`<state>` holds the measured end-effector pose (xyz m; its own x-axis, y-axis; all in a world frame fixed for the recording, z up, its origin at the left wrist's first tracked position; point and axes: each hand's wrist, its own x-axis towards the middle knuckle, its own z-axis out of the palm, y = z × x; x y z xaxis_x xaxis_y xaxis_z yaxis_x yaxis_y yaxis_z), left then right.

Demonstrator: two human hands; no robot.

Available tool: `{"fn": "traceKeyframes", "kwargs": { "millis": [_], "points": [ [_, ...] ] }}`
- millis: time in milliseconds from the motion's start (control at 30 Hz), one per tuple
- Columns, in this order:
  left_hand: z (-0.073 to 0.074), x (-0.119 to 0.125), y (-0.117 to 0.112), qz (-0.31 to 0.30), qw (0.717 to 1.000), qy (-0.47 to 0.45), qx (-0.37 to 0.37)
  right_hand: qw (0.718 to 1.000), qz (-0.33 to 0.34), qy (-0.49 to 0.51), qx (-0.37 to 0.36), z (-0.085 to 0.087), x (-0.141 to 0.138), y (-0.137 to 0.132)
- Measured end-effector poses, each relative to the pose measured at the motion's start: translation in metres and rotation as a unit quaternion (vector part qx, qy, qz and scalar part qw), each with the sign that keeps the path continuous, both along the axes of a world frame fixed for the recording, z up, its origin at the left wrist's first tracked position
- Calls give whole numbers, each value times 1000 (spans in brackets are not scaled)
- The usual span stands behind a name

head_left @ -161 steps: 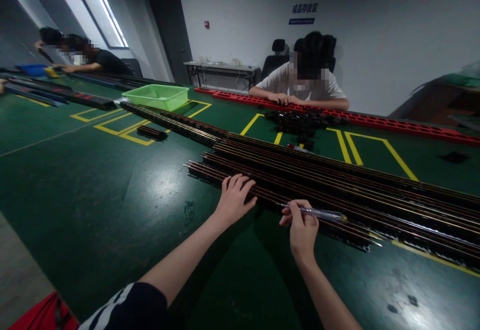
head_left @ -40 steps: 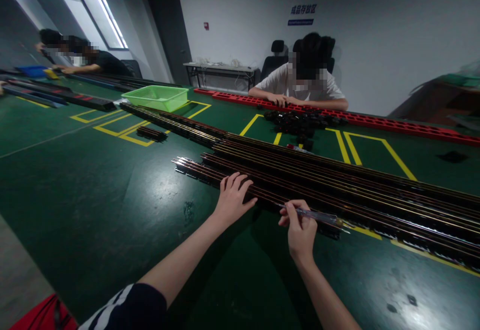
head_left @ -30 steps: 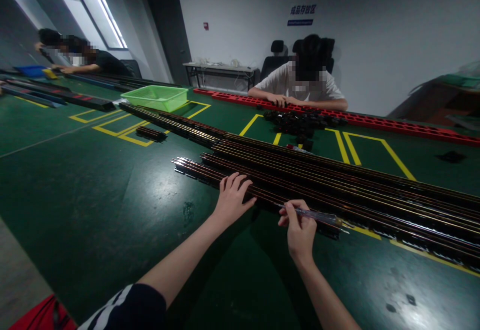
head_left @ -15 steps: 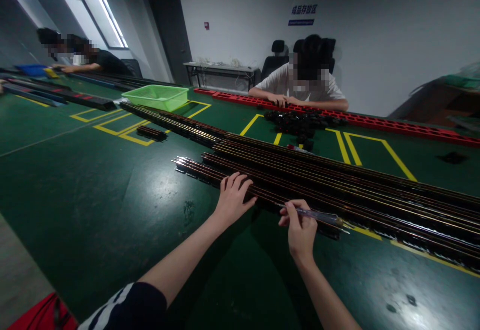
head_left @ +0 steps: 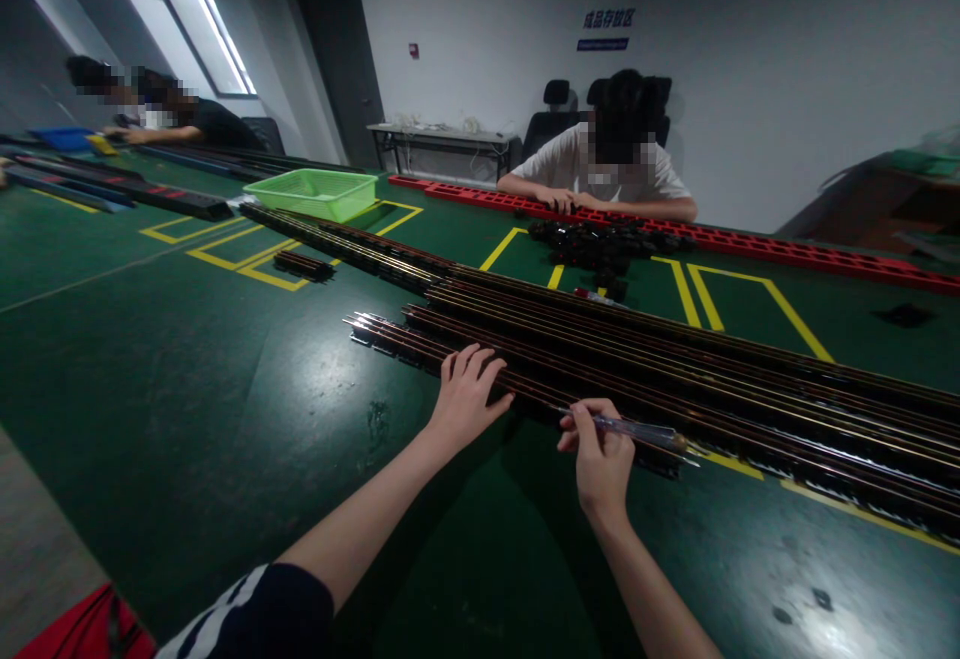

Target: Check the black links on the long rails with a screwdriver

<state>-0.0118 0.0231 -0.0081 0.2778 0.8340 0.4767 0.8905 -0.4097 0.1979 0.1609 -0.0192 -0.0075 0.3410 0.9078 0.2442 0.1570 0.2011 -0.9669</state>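
Green tabletop (head_left: 217,419) bears rods (head_left: 405,340) beneath spread left fingers (head_left: 469,363) (right fingers (head_left: 586,429) pinch a tool (head_left: 642,432)).

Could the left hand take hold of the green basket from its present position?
Probably not without stretching: the green basket stands well beyond the left hand, with long dark strips lying between.

on the flat green tabletop (head_left: 187,389), long dark rod-lined strips (head_left: 615,349) run before and right of the light-green rectangular plastic basket (head_left: 315,199); right of it lie a red slotted rack (head_left: 750,238) and a heap of small black pieces (head_left: 589,243); left, long black bars (head_left: 176,200).
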Motion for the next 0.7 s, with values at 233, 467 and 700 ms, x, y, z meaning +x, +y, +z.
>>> {"fn": "traceKeyframes", "kwargs": {
  "millis": [233,467,700],
  "points": [
    [-1,0,1,-2,1000,-5,10,1000,-8,8,-3,4,-3,-2],
    [-3,-1,1,-2,1000,-4,13,1000,-9,7,-1,5,-4,-1],
    [-2,0,1,0,1000,-2,6,1000,-6,0,1,4,-2,-1]
  ]
}}
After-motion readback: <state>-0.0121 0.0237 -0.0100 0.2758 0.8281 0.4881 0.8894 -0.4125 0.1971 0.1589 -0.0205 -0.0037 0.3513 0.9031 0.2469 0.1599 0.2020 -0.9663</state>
